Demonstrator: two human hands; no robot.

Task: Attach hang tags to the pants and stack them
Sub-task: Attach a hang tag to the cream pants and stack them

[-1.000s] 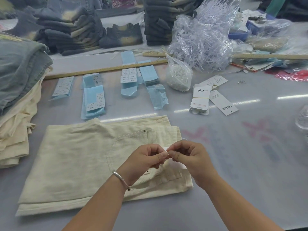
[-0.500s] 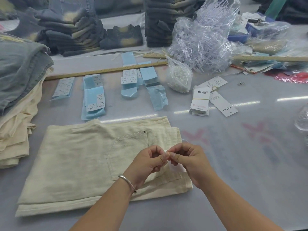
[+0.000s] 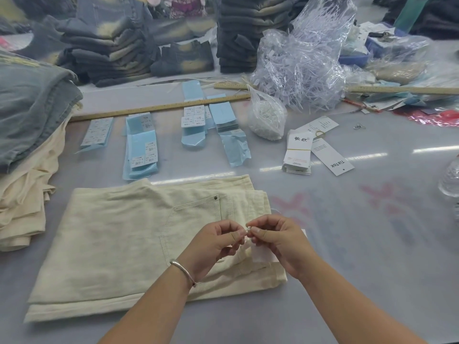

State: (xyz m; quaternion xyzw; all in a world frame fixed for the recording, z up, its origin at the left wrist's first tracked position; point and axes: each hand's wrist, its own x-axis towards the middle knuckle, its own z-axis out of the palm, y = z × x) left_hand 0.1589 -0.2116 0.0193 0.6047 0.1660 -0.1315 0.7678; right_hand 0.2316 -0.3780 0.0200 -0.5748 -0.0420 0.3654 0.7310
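— Both hands meet: our left hand [image 3: 218, 240] and right hand [image 3: 275, 238] pinch a small white fastener [image 3: 248, 227] over the cream pants [image 3: 119, 244] at six o'clock on the desk [image 3: 372, 244].

— We'd keep its ends aligned, pressing squarely.

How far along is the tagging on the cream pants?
Done: a stack of folded pants sits at the left; whether those are tagged can't be told. In hand: the left hand and right hand pinch a small white fastener over the folded cream pants, a white tag beneath. Left: finish fastening, then stack this pair.
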